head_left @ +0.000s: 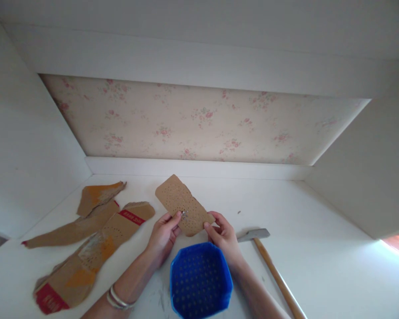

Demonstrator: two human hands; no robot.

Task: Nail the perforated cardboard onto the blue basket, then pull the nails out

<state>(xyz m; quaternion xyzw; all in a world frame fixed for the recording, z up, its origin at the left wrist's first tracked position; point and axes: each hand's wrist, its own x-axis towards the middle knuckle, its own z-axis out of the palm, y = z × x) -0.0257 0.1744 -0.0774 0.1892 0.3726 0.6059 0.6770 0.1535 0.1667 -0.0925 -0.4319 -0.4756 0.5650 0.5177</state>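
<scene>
Both hands hold up a flat piece of brown cardboard [181, 197] dotted with many small holes. My left hand [164, 232] pinches its lower left edge, the thumb on top near a cluster of small shiny bits. My right hand [224, 235] grips the lower right corner between thumb and fingers. Just below the cardboard, between my forearms, stands a blue plastic basket [201, 281] with a perforated bottom. To the right of my right hand lies a hammer-like tool [274, 270] with a wooden handle and a grey metal head, partly hidden by my hand.
Torn cardboard pieces [86, 257] with red and orange patches lie on the left of the white surface [286, 212]. A tiny brown scrap [239, 212] rests right of the cardboard. White side walls and a floral-papered back panel [186, 119] enclose the space.
</scene>
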